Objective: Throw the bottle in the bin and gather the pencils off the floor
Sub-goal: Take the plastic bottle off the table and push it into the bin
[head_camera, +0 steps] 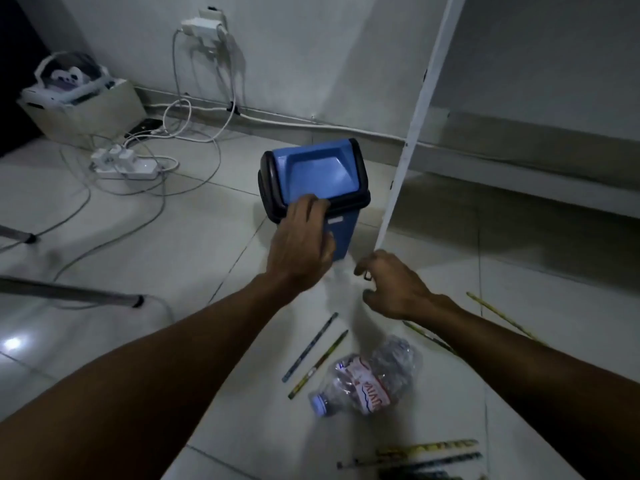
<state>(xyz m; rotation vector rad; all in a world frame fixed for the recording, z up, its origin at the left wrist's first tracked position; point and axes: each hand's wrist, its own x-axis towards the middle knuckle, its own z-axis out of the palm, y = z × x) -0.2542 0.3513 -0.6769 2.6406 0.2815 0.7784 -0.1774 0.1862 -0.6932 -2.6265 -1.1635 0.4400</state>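
Note:
A small blue bin (341, 233) with a dark rim and a blue swing lid (317, 176) stands tilted on the tiled floor. My left hand (301, 244) grips its near rim and side. To the right of the bin hovers my right hand (394, 285), fingers curled and holding nothing. A crushed clear plastic bottle (369, 379) with a blue cap lies on the floor nearer me. Two pencils (313, 351) lie side by side left of the bottle. More pencils (429, 457) lie at the bottom edge, and others (498, 315) lie beside my right forearm.
A white table leg (408, 140) slants down just right of the bin. A power strip (126, 164) with tangled cables lies at the left, with a box of items (79, 112) behind it. Metal chair legs (69, 291) reach in from the left.

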